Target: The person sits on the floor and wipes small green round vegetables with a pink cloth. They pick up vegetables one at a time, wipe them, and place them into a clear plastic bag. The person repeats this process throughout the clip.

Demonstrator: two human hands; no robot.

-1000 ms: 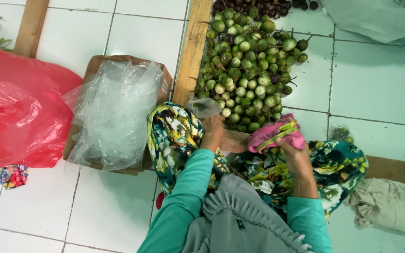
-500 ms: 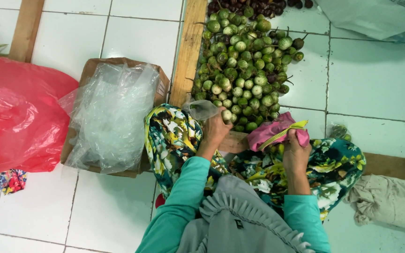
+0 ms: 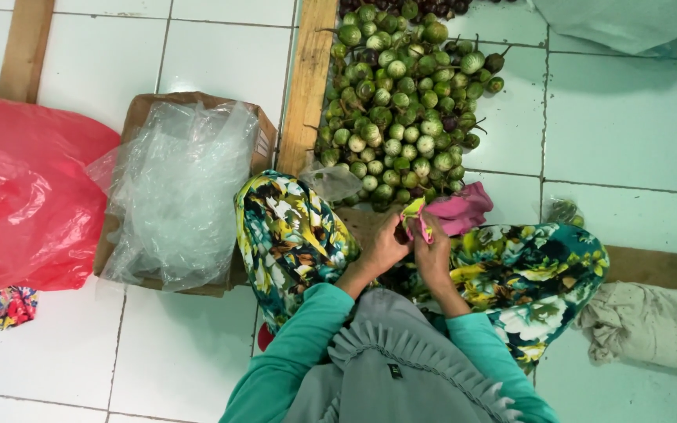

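Note:
Both hands meet in front of me over my floral-clothed knees (image 3: 291,235). My left hand (image 3: 381,247) and my right hand (image 3: 432,251) pinch the yellow-green edge of a pink cloth pouch (image 3: 456,211), which trails off to the right. A crumpled clear plastic bag (image 3: 332,182) lies just beyond my left hand, at the near edge of a heap of small round green eggplants (image 3: 401,110) on the white tiled floor. My teal sleeves and grey ruffled top fill the bottom of the view.
A cardboard box (image 3: 150,106) lined with clear plastic (image 3: 182,188) stands on the left. A big red plastic bag (image 3: 17,196) lies further left. Wooden planks (image 3: 311,78) border the eggplant heap. A beige sack (image 3: 652,325) rests at the right.
My right hand brought the pink pouch left and down toward me. My left hand moved away from the clear bag and joined it on the pouch's edge.

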